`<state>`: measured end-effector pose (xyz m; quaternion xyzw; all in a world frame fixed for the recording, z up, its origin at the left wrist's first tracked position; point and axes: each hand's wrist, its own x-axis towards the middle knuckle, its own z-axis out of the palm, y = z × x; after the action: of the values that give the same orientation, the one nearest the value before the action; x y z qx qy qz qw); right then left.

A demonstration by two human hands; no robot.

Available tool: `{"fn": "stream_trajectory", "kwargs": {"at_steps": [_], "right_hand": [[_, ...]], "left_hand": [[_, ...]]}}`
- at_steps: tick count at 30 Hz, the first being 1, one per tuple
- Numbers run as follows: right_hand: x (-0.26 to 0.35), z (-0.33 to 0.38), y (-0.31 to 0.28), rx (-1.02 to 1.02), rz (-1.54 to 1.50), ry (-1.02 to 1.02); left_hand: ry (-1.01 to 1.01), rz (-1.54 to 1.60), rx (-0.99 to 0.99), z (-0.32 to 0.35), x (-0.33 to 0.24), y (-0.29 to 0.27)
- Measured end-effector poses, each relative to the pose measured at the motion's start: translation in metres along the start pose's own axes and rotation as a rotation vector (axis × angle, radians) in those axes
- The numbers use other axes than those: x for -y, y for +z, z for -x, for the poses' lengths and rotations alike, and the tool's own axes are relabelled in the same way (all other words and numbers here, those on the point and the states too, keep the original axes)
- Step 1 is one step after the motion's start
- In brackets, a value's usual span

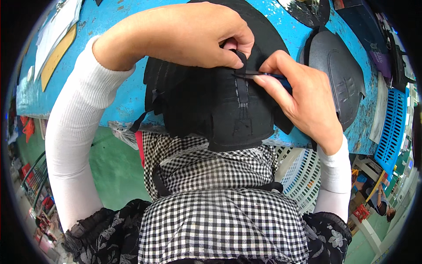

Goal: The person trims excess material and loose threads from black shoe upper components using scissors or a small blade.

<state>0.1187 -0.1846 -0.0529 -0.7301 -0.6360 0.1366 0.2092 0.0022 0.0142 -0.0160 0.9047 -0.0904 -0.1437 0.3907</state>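
A black sewn fabric piece [189, 101] with panels and stitching lies at the table's near edge, partly over my lap. My left hand [198, 37] is closed in a pinch on a narrow black strap [242, 90], which is sewn onto that piece. From the right, my right hand [303, 92] grips a small pair of thread snips [281, 78] with a dark blue handle. Their thin dark blades point left and meet the strap just below my left fingertips. Whether the blades are closed is too small to tell.
A blue worn table [123, 94] carries a moulded black padded piece [336, 72] on the right. Papers and a yellow board [58, 57] lie at the far left. A blue plastic basket [392, 127] stands at right, and a pale basket [301, 176] below the table edge. Another person [381, 204] is far right.
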Motion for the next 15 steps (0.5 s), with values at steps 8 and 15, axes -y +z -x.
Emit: {"fn": "stream_trajectory", "kwargs": {"at_steps": [8, 15], "right_hand": [[0.009, 0.011, -0.005, -0.033, -0.015, 0.031], [0.06, 0.015, 0.044, -0.074, 0.485, -0.138]], "left_hand": [[-0.154, 0.406, -0.075, 0.007, 0.031, 0.019], [-0.202, 0.641, -0.619, 0.007, 0.006, 0.005]]}}
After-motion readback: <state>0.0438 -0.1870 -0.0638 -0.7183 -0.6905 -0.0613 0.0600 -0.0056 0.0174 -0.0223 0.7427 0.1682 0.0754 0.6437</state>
